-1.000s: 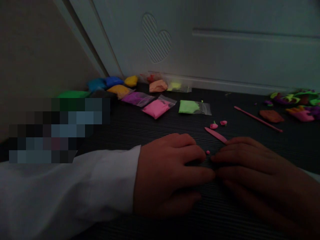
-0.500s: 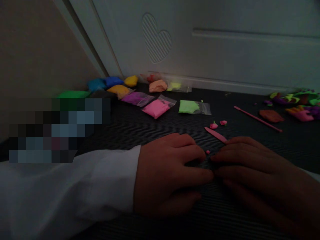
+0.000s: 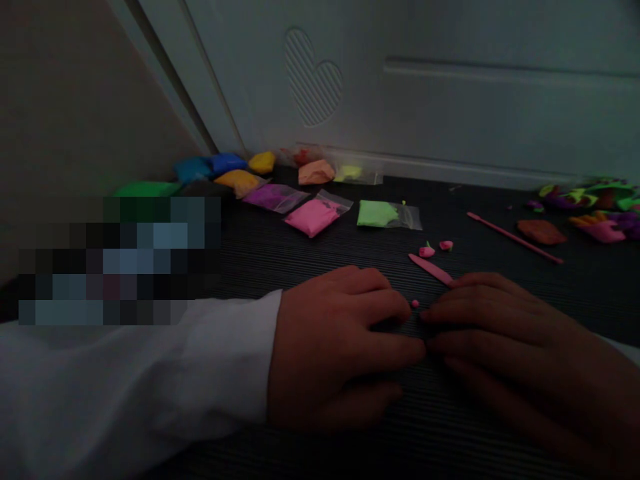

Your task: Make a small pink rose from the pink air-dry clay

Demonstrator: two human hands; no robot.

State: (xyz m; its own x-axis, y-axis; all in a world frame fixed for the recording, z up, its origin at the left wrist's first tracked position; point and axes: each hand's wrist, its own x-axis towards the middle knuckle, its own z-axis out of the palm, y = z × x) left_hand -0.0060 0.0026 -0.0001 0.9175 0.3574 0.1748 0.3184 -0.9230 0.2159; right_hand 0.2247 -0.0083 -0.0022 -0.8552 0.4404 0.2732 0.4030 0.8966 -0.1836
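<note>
In dim light my left hand point(image 3: 343, 350) rests on the dark ribbed surface, fingers apart and index finger stretched out. My right hand point(image 3: 525, 353) lies opposite, its fingers extended side by side. The two index fingertips nearly meet; whether anything tiny sits between them is hidden. A small pink clay ball point(image 3: 415, 304) lies just beyond, close to both hands. The pink plastic clay knife point(image 3: 430, 270) has its near end at my right fingers, partly covered. Behind it are one pink clay rosebud point(image 3: 427, 251) with a green bit and another pink rosebud point(image 3: 447, 246).
Bags of pink clay point(image 3: 313, 218), green clay point(image 3: 377, 214) and purple clay point(image 3: 270, 197) lie behind, with several more at the back left. A pink stick tool point(image 3: 515, 237), brown clay point(image 3: 541, 232) and colourful clay pieces point(image 3: 597, 228) lie right. A white panel point(image 3: 450, 120) closes the back.
My left index fingertip has drawn back very slightly to the left. Otherwise the hands and the clay pieces stay in place, apart from a tiny shift of the view.
</note>
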